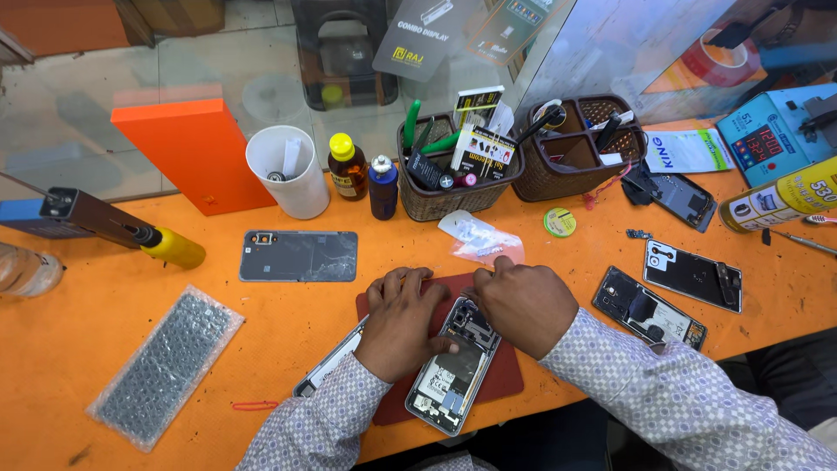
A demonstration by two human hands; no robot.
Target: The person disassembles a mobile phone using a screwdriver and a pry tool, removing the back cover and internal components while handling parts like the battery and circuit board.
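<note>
1. Resting under both my hands, the dark red rectangular work mat (506, 377) lies on the orange tabletop (78, 340).
2. Beneath my fingers lies the opened phone body with exposed circuit boards (453, 377).
3. My left hand (403, 321) presses spread fingers on its upper edge.
4. My right hand (523, 303) has curled fingers at its top corner; what they pinch, I cannot tell.

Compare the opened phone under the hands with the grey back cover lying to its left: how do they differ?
The opened phone shows its inner parts, while the grey back cover shows only a smooth, closed surface. The phone lies on the dark red mat, tilted; the cover lies level on the orange table. The left hand and right hand touch the phone; the cover lies apart. Both are flat and rectangular.
</note>
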